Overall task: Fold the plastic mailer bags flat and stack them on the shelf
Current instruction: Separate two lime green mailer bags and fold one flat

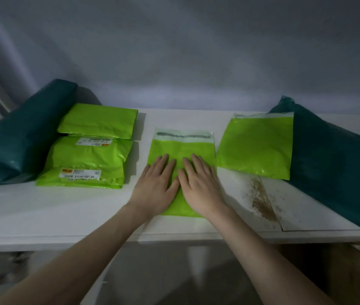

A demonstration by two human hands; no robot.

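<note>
1. The left hand lies flat, palm down, fingers straight and slightly spread, pressing the lower left part of a lime-green mailer bag.
2. The right hand lies flat beside it in the same way, fingers straight, on the bag's lower right part; the two hands touch or nearly touch at the thumbs.
3. The pressed bag lies in the middle of a white shelf, its pale sealing flap at the far end, away from the person.
4. Just right of it lies a second green bag, flat and slightly tilted, its near edge over a brown stain on the shelf.
5. To the left, well apart from the hands, sits a stack of green bags with white printed labels, and a further green bag lies behind the stack.
6. A dark teal parcel leans at the far left, touching the stack's side.
7. Another teal parcel fills the right end, its edge against the second bag.
</note>
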